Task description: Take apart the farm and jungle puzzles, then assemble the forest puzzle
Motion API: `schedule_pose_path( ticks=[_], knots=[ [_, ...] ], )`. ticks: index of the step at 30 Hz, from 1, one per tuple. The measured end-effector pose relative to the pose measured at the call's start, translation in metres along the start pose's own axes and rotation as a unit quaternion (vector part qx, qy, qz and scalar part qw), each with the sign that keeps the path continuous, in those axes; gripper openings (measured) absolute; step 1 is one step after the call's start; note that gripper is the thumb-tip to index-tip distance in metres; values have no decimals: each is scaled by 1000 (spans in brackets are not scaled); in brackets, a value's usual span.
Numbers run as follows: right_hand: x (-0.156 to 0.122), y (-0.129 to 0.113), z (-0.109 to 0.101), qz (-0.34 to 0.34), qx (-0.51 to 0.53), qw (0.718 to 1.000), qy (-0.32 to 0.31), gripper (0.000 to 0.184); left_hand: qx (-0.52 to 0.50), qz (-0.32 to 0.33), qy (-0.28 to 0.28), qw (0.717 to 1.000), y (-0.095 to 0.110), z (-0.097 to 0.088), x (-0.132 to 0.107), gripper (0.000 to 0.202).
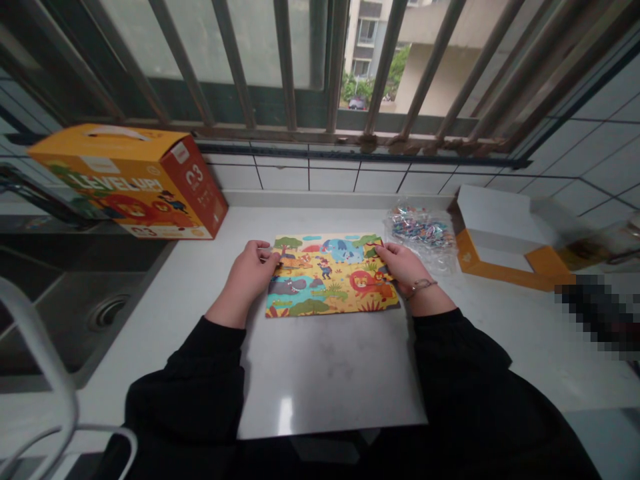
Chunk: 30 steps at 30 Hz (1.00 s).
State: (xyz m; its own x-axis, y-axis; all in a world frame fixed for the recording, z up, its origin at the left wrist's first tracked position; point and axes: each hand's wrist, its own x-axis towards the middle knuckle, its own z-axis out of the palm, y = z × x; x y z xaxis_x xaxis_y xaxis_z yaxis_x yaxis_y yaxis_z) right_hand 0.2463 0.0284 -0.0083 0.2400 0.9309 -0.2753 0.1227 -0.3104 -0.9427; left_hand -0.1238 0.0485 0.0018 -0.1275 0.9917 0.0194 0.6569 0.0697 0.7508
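Observation:
A colourful picture sheet with cartoon animals lies flat on the white counter in front of me. My left hand grips its upper left edge, fingers pinched on the sheet. Across from it, my right hand holds the upper right edge in the same way, a thin bracelet on its wrist. Both arms wear black sleeves.
An orange puzzle box stands at the back left beside a steel sink. A clear bag of puzzle pieces lies right of the sheet, beside an open orange-and-white tray. A barred window runs along the back. A white tube frame sits at the lower left.

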Motion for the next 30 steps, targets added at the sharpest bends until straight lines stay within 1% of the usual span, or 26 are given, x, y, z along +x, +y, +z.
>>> schedule_pose_path(
  ticks=[2,4,12,15,19,24,30],
  knots=[
    [-2,-2,2,7,26,1000,-8,22,-16,1,-2,1000,-1,-1,0,43],
    [-5,-5,3,11,45,999,-19,19,-35,-4,-5,999,-2,-2,0,45],
    [-19,-17,6,15,109,991,-71,15,-123,-18,-35,992,-2,2,-1,40],
    [-23,-17,8,6,115,989,-88,18,-180,-45,-44,982,3,5,-3,38],
    [-25,-15,10,6,126,985,-119,26,-263,-76,-70,959,10,6,-7,30],
    [-25,-12,10,4,151,976,-157,36,-253,-83,-82,960,14,8,-10,33],
    [-29,-16,10,-17,151,975,-165,45,-231,-84,-78,966,12,11,-11,36]
  ],
)
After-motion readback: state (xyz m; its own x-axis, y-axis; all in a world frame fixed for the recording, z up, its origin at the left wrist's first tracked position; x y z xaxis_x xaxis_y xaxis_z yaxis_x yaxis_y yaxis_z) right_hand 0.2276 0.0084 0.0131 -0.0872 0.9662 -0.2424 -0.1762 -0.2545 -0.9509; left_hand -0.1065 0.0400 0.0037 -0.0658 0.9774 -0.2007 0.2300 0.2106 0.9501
